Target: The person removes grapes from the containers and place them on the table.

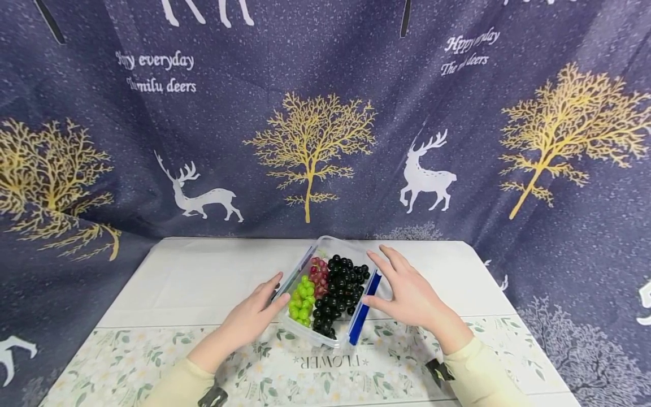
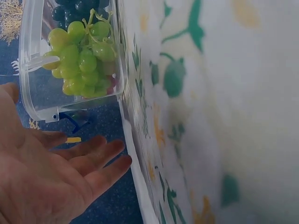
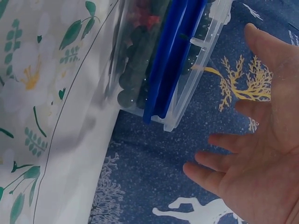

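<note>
A clear plastic box (image 1: 325, 341) stands without a lid on the table. Green grapes (image 1: 302, 299) fill its near left part, red grapes (image 1: 319, 276) lie behind them, and black grapes (image 1: 338, 291) take up the right side. A blue clip flap (image 1: 364, 311) hangs from the right rim; another blue flap (image 2: 74, 121) shows in the left wrist view. My left hand (image 1: 249, 314) is beside the box's left side, fingers spread and holding nothing. By the right side is my right hand (image 1: 414, 294), fingers apart, palm toward the box. Both wrist views show gaps between fingers and box.
The white table (image 1: 203, 271) has a floral cloth strip (image 1: 168, 350) along its front, printed with the word FLOWER. Behind it hangs a dark blue curtain (image 1: 356, 73) with deer and golden trees. A dark strap (image 1: 438, 370) is on the right wrist.
</note>
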### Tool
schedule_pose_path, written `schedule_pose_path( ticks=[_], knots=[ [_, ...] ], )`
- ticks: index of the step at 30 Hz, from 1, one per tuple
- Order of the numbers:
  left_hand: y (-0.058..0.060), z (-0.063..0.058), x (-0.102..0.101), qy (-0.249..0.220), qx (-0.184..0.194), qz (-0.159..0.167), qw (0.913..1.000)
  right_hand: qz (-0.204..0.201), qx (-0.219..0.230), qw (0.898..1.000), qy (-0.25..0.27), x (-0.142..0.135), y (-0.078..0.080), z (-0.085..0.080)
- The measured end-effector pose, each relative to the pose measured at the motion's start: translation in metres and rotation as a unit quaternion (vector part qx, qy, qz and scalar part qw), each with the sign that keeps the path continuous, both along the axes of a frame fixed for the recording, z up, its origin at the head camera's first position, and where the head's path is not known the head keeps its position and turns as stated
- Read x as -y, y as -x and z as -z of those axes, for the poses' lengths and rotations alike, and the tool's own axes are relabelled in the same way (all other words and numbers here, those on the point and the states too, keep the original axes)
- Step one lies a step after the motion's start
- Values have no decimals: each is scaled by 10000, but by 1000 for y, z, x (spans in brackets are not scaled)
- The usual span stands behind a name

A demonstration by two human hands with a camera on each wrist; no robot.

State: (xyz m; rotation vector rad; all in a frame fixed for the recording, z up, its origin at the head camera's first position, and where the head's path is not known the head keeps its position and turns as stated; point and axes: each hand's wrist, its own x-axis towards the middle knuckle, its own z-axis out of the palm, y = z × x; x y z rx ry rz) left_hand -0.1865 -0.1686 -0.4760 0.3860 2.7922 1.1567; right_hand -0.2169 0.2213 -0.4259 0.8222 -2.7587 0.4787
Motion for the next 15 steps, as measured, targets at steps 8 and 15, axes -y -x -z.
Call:
schedule_pose_path(
  ticks=[8,15],
  knots=[
    [3,4,-4,-505,252,-75,9984,-49,24,10000,-5,4,2,-2],
    [6,5,-6,-695,299,-183,9970,-33,169,9998,-61,7,5,-5]
  ],
)
